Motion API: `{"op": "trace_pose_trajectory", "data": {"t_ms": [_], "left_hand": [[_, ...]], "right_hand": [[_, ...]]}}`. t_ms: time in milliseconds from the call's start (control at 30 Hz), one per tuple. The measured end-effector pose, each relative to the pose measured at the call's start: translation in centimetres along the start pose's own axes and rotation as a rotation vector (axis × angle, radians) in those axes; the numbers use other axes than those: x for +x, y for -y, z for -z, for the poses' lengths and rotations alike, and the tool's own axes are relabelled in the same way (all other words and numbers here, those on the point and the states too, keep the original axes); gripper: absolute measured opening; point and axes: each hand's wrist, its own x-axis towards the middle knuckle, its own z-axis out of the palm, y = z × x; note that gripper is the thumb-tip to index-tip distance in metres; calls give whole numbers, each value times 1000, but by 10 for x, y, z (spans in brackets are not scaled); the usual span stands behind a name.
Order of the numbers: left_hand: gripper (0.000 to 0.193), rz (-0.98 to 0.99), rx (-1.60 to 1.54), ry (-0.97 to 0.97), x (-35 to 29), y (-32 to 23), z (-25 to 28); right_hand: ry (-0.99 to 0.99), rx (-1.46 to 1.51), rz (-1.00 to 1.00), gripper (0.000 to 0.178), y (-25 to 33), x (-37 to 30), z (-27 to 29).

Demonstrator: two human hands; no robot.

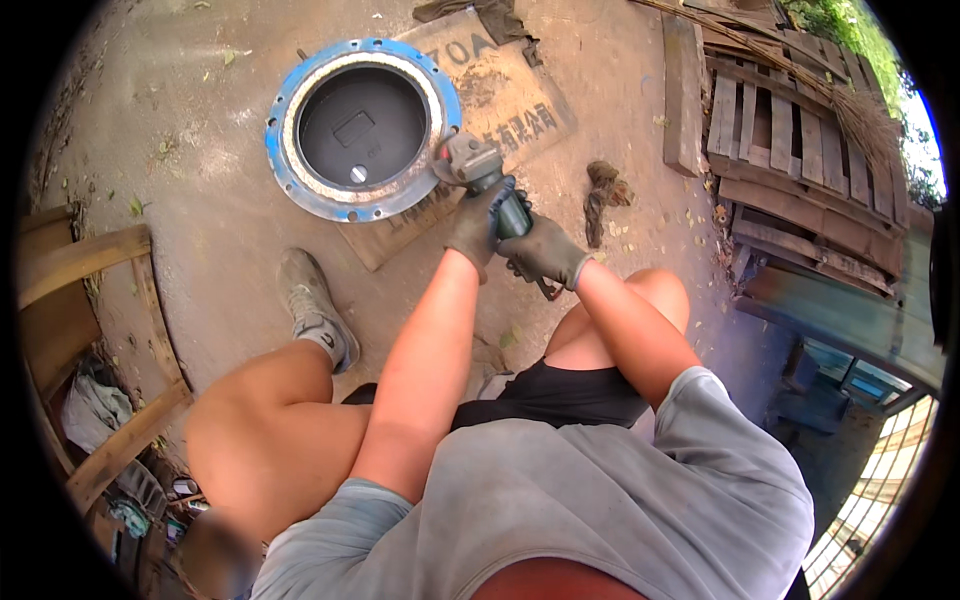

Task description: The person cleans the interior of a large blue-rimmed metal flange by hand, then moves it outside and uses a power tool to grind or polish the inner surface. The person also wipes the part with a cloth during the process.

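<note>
Both my hands wear dark work gloves and grip an angle grinder (513, 214) with a green body and a grey metal head. Nearer its head, my left hand (474, 226) is wrapped round the tool. My right hand (547, 250) is closed on the rear part of the body. The grinder's disc lies at the right rim of a round blue flange (285, 180); whether it touches cannot be made out. Inside the blue bolt-holed ring is a pale, rough band, and a dark round plate fills the middle. Below the flange lies a printed wooden board (540, 120).
A brown rag (604, 200) lies on the dirt floor to the right, and a dark cloth (495, 20) at the top. Wooden pallets (790, 120) are stacked at the far right beside a timber beam (683, 95). A wooden frame (130, 440) stands at the left. My shoe (312, 295) is below the flange.
</note>
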Motion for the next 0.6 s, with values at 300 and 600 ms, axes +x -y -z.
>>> {"op": "trace_pose_trajectory", "data": {"t_ms": [300, 600], "left_hand": [[77, -144, 381, -188, -11, -6, -31], [67, -184, 482, -313, 36, -11, -23]], "right_hand": [[-2, 25, 37, 50, -20, 20, 13], [-70, 36, 64, 50, 24, 12, 17]]}}
